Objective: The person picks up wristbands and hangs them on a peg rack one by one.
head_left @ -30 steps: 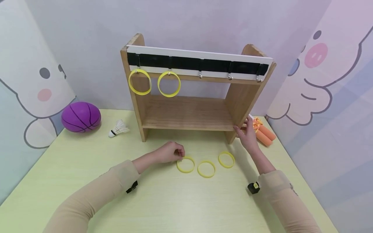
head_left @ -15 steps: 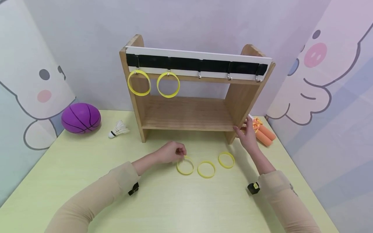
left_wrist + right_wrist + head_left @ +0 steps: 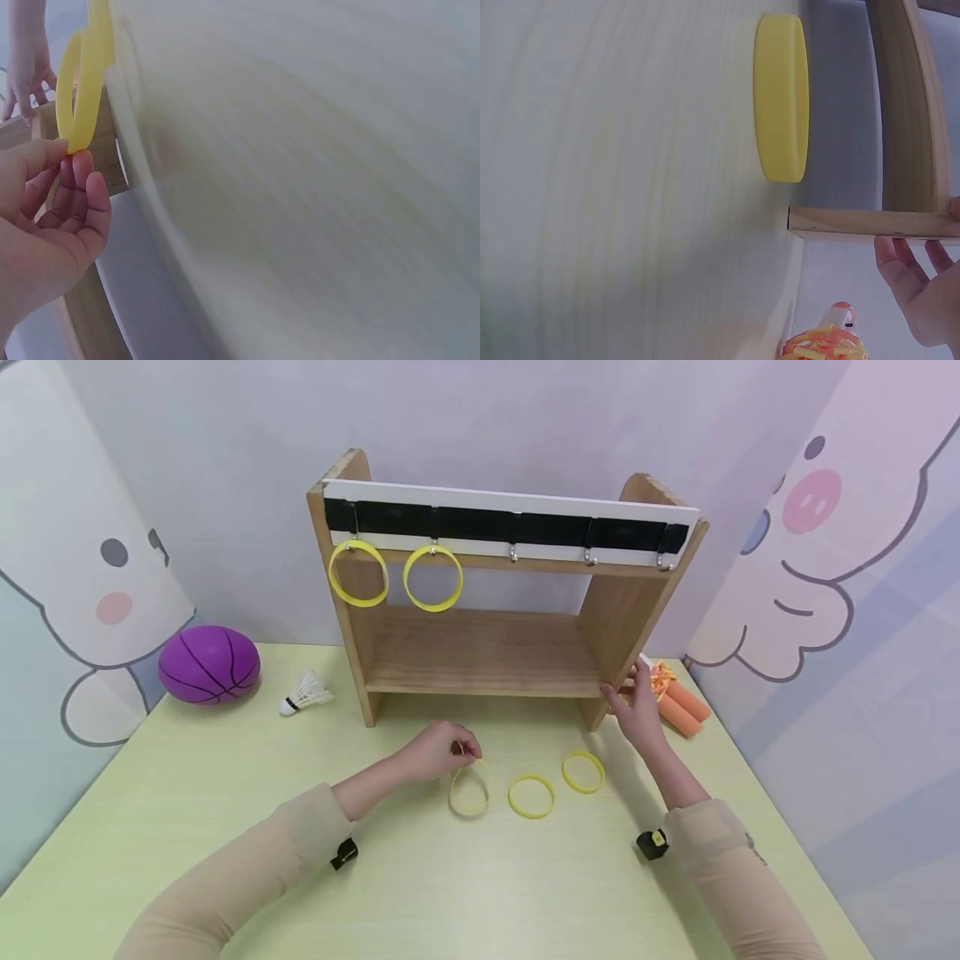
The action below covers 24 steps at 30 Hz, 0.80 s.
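Observation:
In the head view my left hand (image 3: 437, 752) pinches the top edge of a thin yellow ring (image 3: 90, 94) between thumb and fingertips. The ring tilts up on edge, low over the table. My right hand (image 3: 636, 708) grips the right side panel of a wooden shelf (image 3: 491, 652), thumb at the front edge and fingers on the outer face. Two more yellow rings, a middle one (image 3: 531, 816) and a right one (image 3: 567, 783), lie flat in front of the shelf. A left ring (image 3: 360, 602) and a second ring (image 3: 432, 607) hang from the shelf's first two hooks.
Three bare metal hooks, one of them the middle hook (image 3: 513, 553), line the black strip (image 3: 476, 524) on the shelf's front. A purple ball (image 3: 208, 665) and a shuttlecock (image 3: 306, 693) sit left of the shelf. Orange foam-like handles (image 3: 681, 708) lie to its right.
My left hand has raised the near ring's far edge from flat to tilted, shifting it slightly left. My right hand stays in place on the shelf.

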Available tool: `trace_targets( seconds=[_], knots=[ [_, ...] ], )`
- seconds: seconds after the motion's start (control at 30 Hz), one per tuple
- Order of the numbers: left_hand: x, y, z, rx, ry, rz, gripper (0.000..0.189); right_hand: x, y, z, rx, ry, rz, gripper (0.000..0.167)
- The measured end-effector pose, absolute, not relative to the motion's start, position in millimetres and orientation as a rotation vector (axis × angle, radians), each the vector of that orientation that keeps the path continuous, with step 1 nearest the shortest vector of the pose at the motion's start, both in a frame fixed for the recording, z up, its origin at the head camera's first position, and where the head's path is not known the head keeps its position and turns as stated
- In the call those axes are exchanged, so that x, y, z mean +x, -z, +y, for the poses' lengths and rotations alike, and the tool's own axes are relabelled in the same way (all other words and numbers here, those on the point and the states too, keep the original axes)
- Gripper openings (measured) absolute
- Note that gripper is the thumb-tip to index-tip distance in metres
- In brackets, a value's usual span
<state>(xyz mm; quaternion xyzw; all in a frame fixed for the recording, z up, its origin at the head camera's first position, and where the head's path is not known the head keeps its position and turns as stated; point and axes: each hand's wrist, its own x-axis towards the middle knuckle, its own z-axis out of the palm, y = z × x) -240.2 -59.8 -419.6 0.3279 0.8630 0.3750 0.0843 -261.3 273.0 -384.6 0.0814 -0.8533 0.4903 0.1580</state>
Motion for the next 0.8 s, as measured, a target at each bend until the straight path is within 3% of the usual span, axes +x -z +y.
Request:
trace_targets(
  seconds=[0.47,0.8],
  knots=[
    [-228.4,394.9,-62.8,0.865,-1.183,2.609,0.005,-283.5,412.5,289.7,0.228,-1.391,-2.413,0.069],
    [-218.8,367.7,-66.2,0.83,-1.286,2.601,0.009,-267.8,394.8,278.3,0.265,-1.491,-2.382,0.066]
  ],
)
